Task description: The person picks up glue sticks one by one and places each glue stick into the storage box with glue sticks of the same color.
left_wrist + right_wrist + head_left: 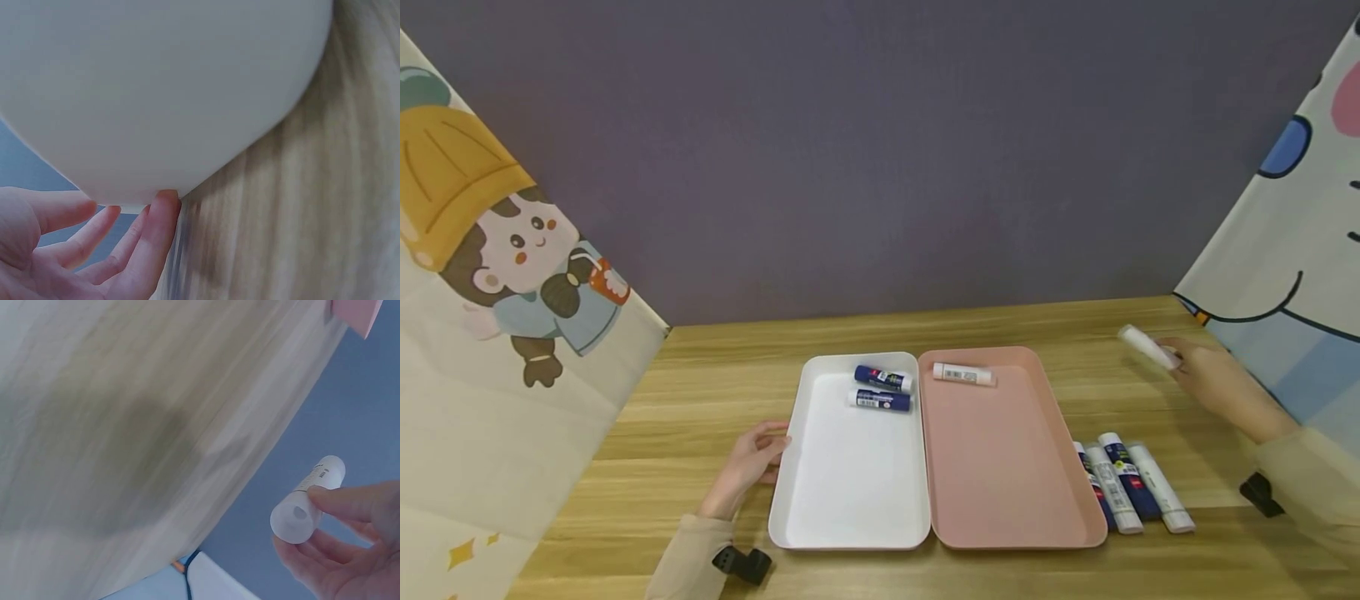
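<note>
My right hand (1206, 375) holds a white glue stick (1150, 347) in the air at the right, over the far part of the table. In the right wrist view, thumb and fingers pinch this glue stick (315, 497) around its body, its round end facing the camera. At the left, my left hand (752, 458) touches the outer side of the white tray (850, 492), its fingertips against the wall in the left wrist view. Two blue glue sticks (880, 401) lie at the white tray's far right. One white glue stick (964, 374) lies in the pink tray (1003, 467).
Several blue and white glue sticks (1129, 475) lie side by side right of the pink tray, close to its wall. Both trays stand edge to edge on the wood-look table (722, 367). A dark panel rises behind; printed cloths flank both sides.
</note>
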Motion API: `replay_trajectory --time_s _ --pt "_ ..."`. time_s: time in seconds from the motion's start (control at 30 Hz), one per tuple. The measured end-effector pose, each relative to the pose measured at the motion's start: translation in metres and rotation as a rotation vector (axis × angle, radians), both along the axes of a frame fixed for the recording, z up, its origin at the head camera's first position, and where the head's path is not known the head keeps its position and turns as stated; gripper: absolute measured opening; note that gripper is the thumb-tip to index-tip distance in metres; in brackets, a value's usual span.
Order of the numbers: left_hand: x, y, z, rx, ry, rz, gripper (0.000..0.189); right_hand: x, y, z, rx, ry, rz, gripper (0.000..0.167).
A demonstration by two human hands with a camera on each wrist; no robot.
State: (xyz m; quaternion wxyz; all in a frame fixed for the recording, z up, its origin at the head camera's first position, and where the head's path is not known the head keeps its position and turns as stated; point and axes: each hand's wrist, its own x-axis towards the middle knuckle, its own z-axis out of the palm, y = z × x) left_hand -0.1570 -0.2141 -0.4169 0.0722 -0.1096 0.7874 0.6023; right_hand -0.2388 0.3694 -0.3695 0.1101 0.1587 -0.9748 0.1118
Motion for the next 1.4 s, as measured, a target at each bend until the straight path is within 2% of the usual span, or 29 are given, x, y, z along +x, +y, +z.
replay_trajectory --time_s 0.07,0.27,0.43,0.8,1.13,1.4 --pt "0.0 0.0 0.0 0.005 0.0 0.006 0.035 0.0 -0.005 0.001 0.005 0.041 0.019 0.038" --pt "0.0 0.002 0.0 0.007 -0.006 0.022 0.034 0.004 -0.022 0.006 -0.056 0.039 0.053 0.036" --pt "0.0 0.001 0.0 0.011 -0.001 0.005 0.034 0.006 -0.035 0.008 -0.096 0.059 0.099 0.036" --pt "-0.001 0.001 -0.001 0.024 0.003 -0.003 0.034 0.009 -0.062 0.016 -0.064 0.055 0.157 0.038" --pt "0.0 0.0 -0.001 0.018 0.005 0.0 0.034 0.009 -0.088 0.02 -0.063 0.018 0.195 0.039" --pt "0.001 0.0 -0.001 0.021 0.009 0.005 0.035 0.007 -0.107 0.018 -0.061 0.049 0.294 0.039"
